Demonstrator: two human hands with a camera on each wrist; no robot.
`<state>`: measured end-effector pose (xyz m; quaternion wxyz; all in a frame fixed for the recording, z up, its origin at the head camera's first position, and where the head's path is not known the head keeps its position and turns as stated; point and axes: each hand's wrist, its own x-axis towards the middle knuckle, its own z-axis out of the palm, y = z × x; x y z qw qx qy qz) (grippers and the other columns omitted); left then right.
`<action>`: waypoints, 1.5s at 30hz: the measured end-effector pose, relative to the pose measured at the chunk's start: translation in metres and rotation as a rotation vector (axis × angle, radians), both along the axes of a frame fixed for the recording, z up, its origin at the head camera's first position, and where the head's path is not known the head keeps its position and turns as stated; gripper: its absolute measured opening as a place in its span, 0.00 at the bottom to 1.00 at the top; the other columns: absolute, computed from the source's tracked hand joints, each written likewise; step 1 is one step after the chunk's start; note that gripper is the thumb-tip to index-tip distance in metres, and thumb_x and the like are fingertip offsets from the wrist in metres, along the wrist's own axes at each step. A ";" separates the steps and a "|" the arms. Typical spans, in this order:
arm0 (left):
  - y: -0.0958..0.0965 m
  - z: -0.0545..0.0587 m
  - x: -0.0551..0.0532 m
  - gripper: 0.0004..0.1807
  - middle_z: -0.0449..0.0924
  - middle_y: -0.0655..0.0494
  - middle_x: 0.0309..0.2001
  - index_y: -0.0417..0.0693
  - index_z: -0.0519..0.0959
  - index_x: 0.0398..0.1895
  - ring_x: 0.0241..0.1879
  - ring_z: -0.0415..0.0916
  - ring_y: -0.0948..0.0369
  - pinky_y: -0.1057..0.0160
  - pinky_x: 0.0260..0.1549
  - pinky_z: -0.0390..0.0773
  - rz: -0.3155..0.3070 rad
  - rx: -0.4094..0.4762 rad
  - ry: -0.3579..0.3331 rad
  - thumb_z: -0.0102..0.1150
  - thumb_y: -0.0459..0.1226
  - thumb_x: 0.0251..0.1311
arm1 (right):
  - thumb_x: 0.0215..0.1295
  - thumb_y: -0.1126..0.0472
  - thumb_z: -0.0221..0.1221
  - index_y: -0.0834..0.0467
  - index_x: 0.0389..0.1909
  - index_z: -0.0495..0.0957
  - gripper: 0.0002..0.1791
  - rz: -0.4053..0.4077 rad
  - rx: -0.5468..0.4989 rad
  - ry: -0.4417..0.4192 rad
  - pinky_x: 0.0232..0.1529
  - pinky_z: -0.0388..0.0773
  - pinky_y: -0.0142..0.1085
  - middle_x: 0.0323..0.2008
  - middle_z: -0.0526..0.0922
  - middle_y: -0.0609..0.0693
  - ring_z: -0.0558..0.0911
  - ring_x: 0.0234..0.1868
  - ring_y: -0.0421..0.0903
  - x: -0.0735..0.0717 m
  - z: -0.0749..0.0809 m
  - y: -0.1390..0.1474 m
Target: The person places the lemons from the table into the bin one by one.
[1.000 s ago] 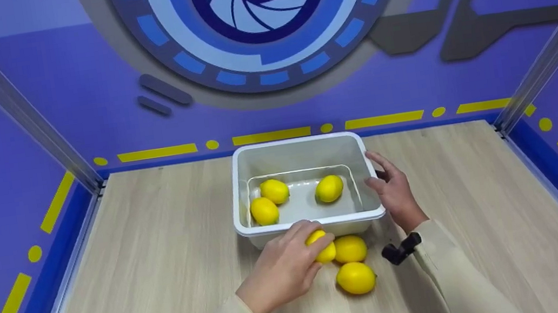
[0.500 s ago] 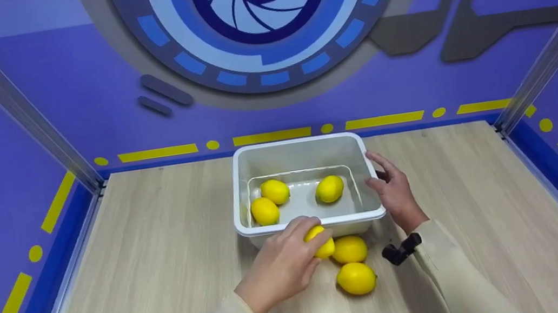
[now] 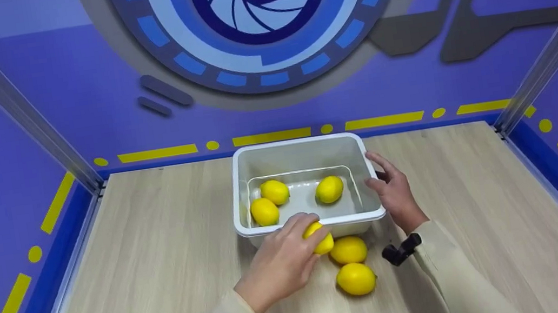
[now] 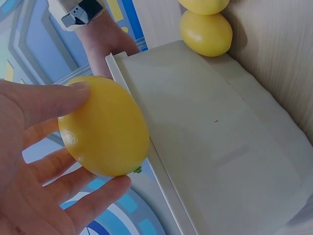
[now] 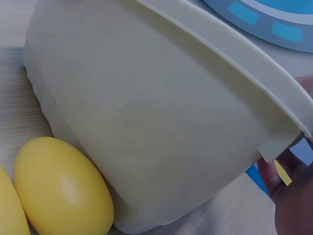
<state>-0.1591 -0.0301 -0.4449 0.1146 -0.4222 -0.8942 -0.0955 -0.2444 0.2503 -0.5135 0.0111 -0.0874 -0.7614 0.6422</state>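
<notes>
My left hand (image 3: 278,268) pinches a yellow lemon (image 3: 319,241) at the near rim of a white plastic bin (image 3: 353,217). In the left wrist view the thumb presses one side of this lemon (image 4: 105,129), with the fingers behind it and a small green stem end showing. At the bin's right side my right hand (image 3: 398,194) grips the rim, its fingertips partly hidden behind the wall. Inside the bin lie three lemons: a rear left lemon (image 3: 275,192), a front left lemon (image 3: 264,211) and a right lemon (image 3: 329,190).
Two more lemons, a nearer one (image 3: 356,279) and a farther one (image 3: 348,250), lie touching on the wooden table (image 3: 161,249) in front of the bin. Blue printed panels (image 3: 31,104) enclose the back and both sides.
My left hand has risen slightly toward the near rim with the lemon in it. The right hand and the bin have stayed where they were.
</notes>
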 end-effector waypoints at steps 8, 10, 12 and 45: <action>0.000 0.002 -0.002 0.24 0.74 0.55 0.58 0.56 0.74 0.59 0.58 0.72 0.59 0.62 0.54 0.79 0.002 0.009 -0.003 0.65 0.43 0.58 | 0.69 0.68 0.50 0.45 0.74 0.57 0.34 0.007 0.001 0.003 0.64 0.69 0.57 0.70 0.64 0.60 0.68 0.68 0.56 0.001 0.000 0.001; 0.000 0.002 -0.002 0.24 0.74 0.54 0.58 0.56 0.74 0.59 0.58 0.72 0.59 0.62 0.54 0.79 0.004 0.012 -0.005 0.65 0.43 0.58 | 0.69 0.68 0.50 0.45 0.73 0.57 0.34 0.008 0.003 0.006 0.64 0.69 0.56 0.70 0.64 0.60 0.68 0.68 0.56 0.001 -0.001 0.001; -0.001 0.003 -0.002 0.24 0.73 0.55 0.58 0.56 0.73 0.60 0.58 0.71 0.59 0.62 0.55 0.79 0.007 0.011 -0.011 0.65 0.43 0.59 | 0.69 0.67 0.51 0.45 0.73 0.58 0.33 0.007 0.008 0.008 0.64 0.69 0.57 0.70 0.65 0.60 0.69 0.67 0.56 0.001 -0.001 0.001; 0.003 0.002 -0.015 0.24 0.73 0.53 0.60 0.57 0.73 0.60 0.61 0.72 0.57 0.59 0.59 0.75 0.048 0.032 0.029 0.63 0.42 0.61 | 0.69 0.67 0.51 0.45 0.73 0.58 0.33 -0.007 0.029 -0.013 0.65 0.69 0.54 0.70 0.64 0.57 0.68 0.68 0.56 -0.001 -0.001 0.001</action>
